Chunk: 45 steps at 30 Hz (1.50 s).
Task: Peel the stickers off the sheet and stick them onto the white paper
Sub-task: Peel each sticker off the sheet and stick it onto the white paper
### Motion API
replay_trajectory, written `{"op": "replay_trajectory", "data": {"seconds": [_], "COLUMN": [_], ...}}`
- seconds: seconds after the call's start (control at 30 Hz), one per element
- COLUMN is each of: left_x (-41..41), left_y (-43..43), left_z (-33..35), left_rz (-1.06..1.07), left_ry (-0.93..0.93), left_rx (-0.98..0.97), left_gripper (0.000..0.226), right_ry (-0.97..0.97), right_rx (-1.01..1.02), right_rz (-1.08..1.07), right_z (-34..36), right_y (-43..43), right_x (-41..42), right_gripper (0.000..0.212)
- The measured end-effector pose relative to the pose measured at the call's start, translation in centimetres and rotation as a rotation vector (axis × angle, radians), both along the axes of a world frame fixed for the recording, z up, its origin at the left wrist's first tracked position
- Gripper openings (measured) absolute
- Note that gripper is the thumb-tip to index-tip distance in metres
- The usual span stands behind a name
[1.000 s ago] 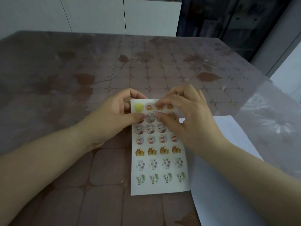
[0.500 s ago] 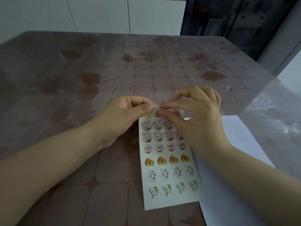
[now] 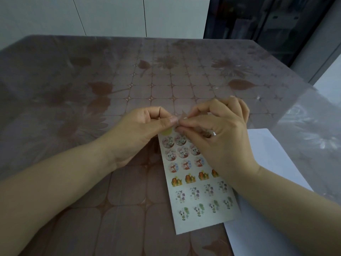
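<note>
— Both hands are pinched tight at the far end of the sticker sheet (image 3: pixel 201 200). On the left hand (image 3: pixel 145 130), thumb and forefinger press together at the sheet's far edge. On the right hand (image 3: pixel 223 137), thumb and forefinger nip a small thin flap (image 3: pixel 183 115), and the other fingers are curled.

— Is that flap a sticker?

— I cannot tell. It is pale, half see-through and pointed. It stands up just above the sheet's far edge, where the two sets of fingertips meet.

— What lies around the sheet?

— Largest first, the table (image 3: pixel 92 89) lies beneath it. Its cover is brownish and glossy, printed with rounded squares, big flowers and leaves. Beyond the sheet's far end, past the table, stand flat white cabinet doors (image 3: pixel 110 15). The white paper (image 3: pixel 273 163), smooth and plain, lies to the sheet's right, and the sheet's right edge overlaps it.

— And the sheet itself?

— It is a long white rectangle, slightly askew, with its near end flat on the table. Small cartoon stickers run in rows of four: round ones toward the far end, then orange shapes, then pale figures, with green-tinged ones nearest. A plain yellowish disc (image 3: pixel 167 133) sits at the sheet's far left corner, just under the left thumb.

— Where are the stickers relative to the pinch?

— Nearly all lie on the near side of it, in the open. The right hand covers the sheet's far right part.
</note>
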<state>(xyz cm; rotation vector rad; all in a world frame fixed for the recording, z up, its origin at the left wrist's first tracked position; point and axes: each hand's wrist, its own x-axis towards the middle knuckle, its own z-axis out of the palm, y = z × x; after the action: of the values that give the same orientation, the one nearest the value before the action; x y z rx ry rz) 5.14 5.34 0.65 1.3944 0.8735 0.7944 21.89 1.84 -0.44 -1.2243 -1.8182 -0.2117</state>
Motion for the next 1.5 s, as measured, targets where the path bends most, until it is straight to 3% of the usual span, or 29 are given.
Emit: {"op": "replay_trajectory", "data": {"seconds": [0.37, 0.57, 0.8, 0.97, 1.13, 1.3, 1.4, 1.5], "left_x": [0.0, -0.5, -0.4, -0.4, -0.4, -0.6, -0.7, -0.6], "left_y": [0.0, -0.1, -0.3, -0.6, -0.7, -0.7, -0.7, -0.7], "left_z": [0.0, -0.1, 0.2, 0.4, 0.2, 0.2, 0.0, 0.0], "left_rz": [0.067, 0.013, -0.007, -0.08, -0.048, 0.001, 0.003, -0.024], "left_ry": [0.043, 0.14, 0.194, 0.174, 0.32, 0.419, 0.415, 0.425], "left_rx": [-0.003, 0.118, 0.19, 0.12, 0.228, 0.326, 0.31, 0.306], "left_gripper": [0.018, 0.017, 0.02, 0.043, 0.055, 0.047, 0.042, 0.041], "right_ry": [-0.086, 0.094, 0.203, 0.325, 0.459, 0.267, 0.247, 0.228], "right_rx": [0.047, -0.282, -0.439, -0.537, -0.617, -0.875, -1.053, -1.096], "right_rz": [0.031, 0.121, 0.22, 0.163, 0.173, -0.033, -0.084, -0.103], "right_z": [0.1, 0.3, 0.9, 0.9, 1.7, 4.4, 4.2, 3.4], "right_y": [0.0, -0.1, -0.2, -0.1, -0.1, 0.3, 0.2, 0.4], "right_x": [0.0, 0.3, 0.7, 0.6, 0.7, 5.5, 7.7, 7.9], "right_gripper": [0.01, 0.004, 0.017, 0.009, 0.006, 0.012, 0.016, 0.015]}}
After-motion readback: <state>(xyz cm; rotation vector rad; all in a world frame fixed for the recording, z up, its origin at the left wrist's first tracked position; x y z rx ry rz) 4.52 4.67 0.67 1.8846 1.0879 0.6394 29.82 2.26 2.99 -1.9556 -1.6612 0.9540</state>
